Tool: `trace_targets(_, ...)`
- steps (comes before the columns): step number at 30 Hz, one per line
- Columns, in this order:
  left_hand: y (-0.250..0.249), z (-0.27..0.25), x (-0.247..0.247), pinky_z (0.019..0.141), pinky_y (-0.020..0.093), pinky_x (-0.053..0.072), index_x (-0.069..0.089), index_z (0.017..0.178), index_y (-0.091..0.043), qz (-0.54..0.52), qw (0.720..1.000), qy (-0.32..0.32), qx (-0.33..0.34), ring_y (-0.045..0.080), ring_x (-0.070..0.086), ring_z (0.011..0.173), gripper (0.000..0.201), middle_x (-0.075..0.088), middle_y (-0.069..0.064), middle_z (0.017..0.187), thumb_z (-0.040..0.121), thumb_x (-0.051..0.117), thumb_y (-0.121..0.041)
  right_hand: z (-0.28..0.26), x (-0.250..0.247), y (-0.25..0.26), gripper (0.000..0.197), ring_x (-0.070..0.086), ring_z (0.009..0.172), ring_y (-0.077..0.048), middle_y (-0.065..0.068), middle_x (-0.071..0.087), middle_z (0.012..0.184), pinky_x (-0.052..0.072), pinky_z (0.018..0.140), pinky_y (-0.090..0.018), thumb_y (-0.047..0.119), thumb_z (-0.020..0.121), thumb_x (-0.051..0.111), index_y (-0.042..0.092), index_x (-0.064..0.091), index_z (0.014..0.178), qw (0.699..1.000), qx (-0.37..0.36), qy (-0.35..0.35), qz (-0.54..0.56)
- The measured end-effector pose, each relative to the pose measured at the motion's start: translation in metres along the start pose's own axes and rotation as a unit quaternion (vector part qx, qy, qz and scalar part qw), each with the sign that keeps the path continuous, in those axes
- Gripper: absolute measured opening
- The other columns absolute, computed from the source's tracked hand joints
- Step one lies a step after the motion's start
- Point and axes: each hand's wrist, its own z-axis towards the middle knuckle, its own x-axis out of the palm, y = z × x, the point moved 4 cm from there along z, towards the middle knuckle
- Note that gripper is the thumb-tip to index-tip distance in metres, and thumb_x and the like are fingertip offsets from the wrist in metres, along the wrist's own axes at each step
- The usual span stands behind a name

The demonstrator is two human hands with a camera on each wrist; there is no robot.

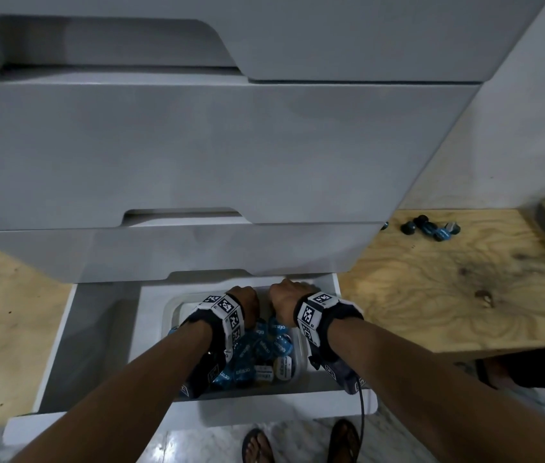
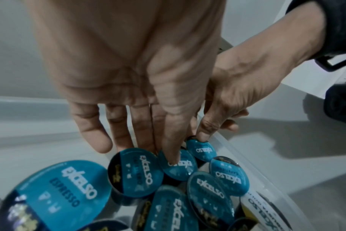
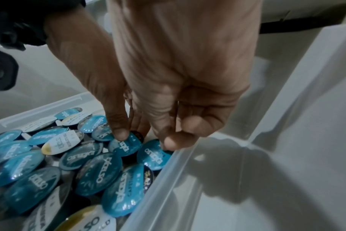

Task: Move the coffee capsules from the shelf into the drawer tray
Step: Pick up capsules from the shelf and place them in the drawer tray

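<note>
Several blue-lidded coffee capsules [image 1: 264, 349] fill a clear plastic tray [image 1: 171, 307] in the open bottom drawer [image 1: 57, 345]. Both hands reach down into the tray's far end, side by side. My left hand [image 1: 242, 295] has straight fingers [image 2: 93, 137], and its thumb presses on one capsule lid [image 2: 178, 167]. My right hand [image 1: 289, 289] hangs with loosely curled fingers [image 3: 176, 140], whose tips touch a capsule [image 3: 154, 154] next to the tray rim [image 3: 168, 171]. Neither hand visibly grips a capsule. A few capsules [image 1: 431, 228] lie on the plywood shelf at the right.
The grey drawer front above [image 1: 197, 252] overhangs the tray's far end, close over both hands. The drawer's left half [image 1: 97, 329] holds nothing. A cable [image 1: 361, 409] hangs from my right wrist. My sandalled feet [image 1: 257, 446] stand just before the drawer front.
</note>
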Motion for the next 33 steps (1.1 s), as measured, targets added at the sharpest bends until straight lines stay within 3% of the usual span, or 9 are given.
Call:
trace_targets(7, -0.006, -0.023, -0.011, 0.093, 0.036, 0.052, 0.067, 0.111, -0.007, 0.003, 0.999, -0.029, 0.018, 0.030, 0.061, 0.111, 0.036, 0.064, 0.013, 0.118, 0.081, 0.066, -0.027, -0.013, -0.002, -0.002, 0.033, 0.060, 0.110, -0.033, -0.014, 0.057, 0.124, 0.044, 0.076, -0.033, 0.015, 0.088, 0.061, 0.007, 0.058, 0.120, 0.999, -0.025, -0.005, 0.020)
trace_targets(12, -0.023, -0.068, -0.038, 0.100, 0.029, 0.041, 0.059, 0.120, -0.017, -0.010, 0.998, -0.056, 0.025, 0.021, 0.050, 0.121, 0.038, 0.054, 0.004, 0.130, 0.085, 0.066, -0.028, -0.051, -0.009, -0.015, 0.036, 0.059, 0.111, -0.028, -0.008, 0.061, 0.124, 0.051, 0.092, -0.041, 0.012, 0.084, 0.060, 0.017, 0.062, 0.120, 0.991, -0.069, -0.029, 0.108)
trace_targets(15, -0.049, -0.102, -0.054, 0.090, 0.022, 0.039, 0.058, 0.122, -0.019, -0.010, 0.996, -0.066, 0.055, 0.016, 0.052, 0.110, 0.038, 0.055, 0.002, 0.128, 0.086, 0.065, -0.030, -0.088, -0.024, -0.037, 0.035, 0.057, 0.115, -0.023, -0.007, 0.062, 0.126, 0.047, 0.098, -0.033, 0.013, 0.087, 0.061, 0.013, 0.062, 0.122, 0.981, -0.118, -0.061, 0.141)
trace_targets(16, -0.061, -0.111, -0.059, 0.086, 0.020, 0.038, 0.059, 0.121, -0.020, -0.016, 0.995, -0.069, 0.067, 0.015, 0.052, 0.104, 0.037, 0.057, 0.001, 0.125, 0.086, 0.065, -0.030, -0.101, -0.030, -0.047, 0.035, 0.057, 0.113, -0.019, -0.005, 0.063, 0.126, 0.046, 0.095, -0.027, 0.014, 0.088, 0.061, 0.014, 0.062, 0.122, 0.978, -0.128, -0.066, 0.149)
trace_targets(19, -0.113, -0.135, -0.070, 0.083, 0.020, 0.041, 0.062, 0.116, -0.022, -0.047, 0.989, -0.091, 0.109, 0.014, 0.056, 0.096, 0.033, 0.062, -0.003, 0.115, 0.085, 0.066, -0.031, -0.129, -0.041, -0.095, 0.032, 0.053, 0.085, -0.003, 0.002, 0.064, 0.123, 0.038, 0.068, -0.008, 0.016, 0.090, 0.063, 0.016, 0.063, 0.122, 0.971, -0.134, -0.080, 0.182)
trace_targets(22, -0.182, -0.137, -0.079, 0.084, 0.026, 0.049, 0.066, 0.110, -0.021, -0.095, 0.973, -0.128, 0.164, 0.014, 0.062, 0.093, 0.028, 0.067, -0.003, 0.106, 0.084, 0.066, -0.031, -0.138, -0.047, -0.161, 0.028, 0.049, 0.068, 0.010, 0.004, 0.066, 0.115, 0.032, 0.058, -0.004, 0.021, 0.090, 0.065, 0.016, 0.065, 0.117, 0.970, -0.117, -0.092, 0.194)
trace_targets(25, -0.253, -0.108, -0.084, 0.083, 0.028, 0.051, 0.067, 0.106, -0.021, -0.124, 0.962, -0.154, 0.187, 0.013, 0.064, 0.091, 0.023, 0.067, -0.004, 0.099, 0.086, 0.064, -0.031, -0.129, -0.048, -0.241, 0.024, 0.052, 0.069, 0.009, 0.002, 0.069, 0.109, 0.036, 0.059, -0.008, 0.021, 0.089, 0.067, 0.014, 0.068, 0.112, 0.973, -0.082, -0.104, 0.189)
trace_targets(27, -0.299, -0.075, -0.087, 0.082, 0.030, 0.053, 0.067, 0.105, -0.020, -0.143, 0.959, -0.160, 0.184, 0.013, 0.064, 0.090, 0.021, 0.067, -0.005, 0.096, 0.088, 0.062, -0.031, -0.113, -0.049, -0.299, 0.021, 0.061, 0.079, -0.003, -0.001, 0.070, 0.106, 0.040, 0.068, -0.014, 0.018, 0.088, 0.068, 0.012, 0.070, 0.108, 0.972, -0.051, -0.119, 0.195)
trace_targets(33, -0.402, 0.082, -0.090, 0.083, 0.029, 0.049, 0.066, 0.110, -0.012, -0.181, 0.962, -0.170, 0.110, 0.021, 0.063, 0.101, 0.023, 0.068, 0.006, 0.113, 0.092, 0.057, -0.023, -0.036, -0.044, -0.470, 0.015, 0.064, 0.087, -0.028, -0.012, 0.069, 0.101, 0.052, 0.072, -0.033, 0.019, 0.091, 0.054, 0.011, 0.067, 0.088, 0.942, 0.109, -0.154, 0.277)
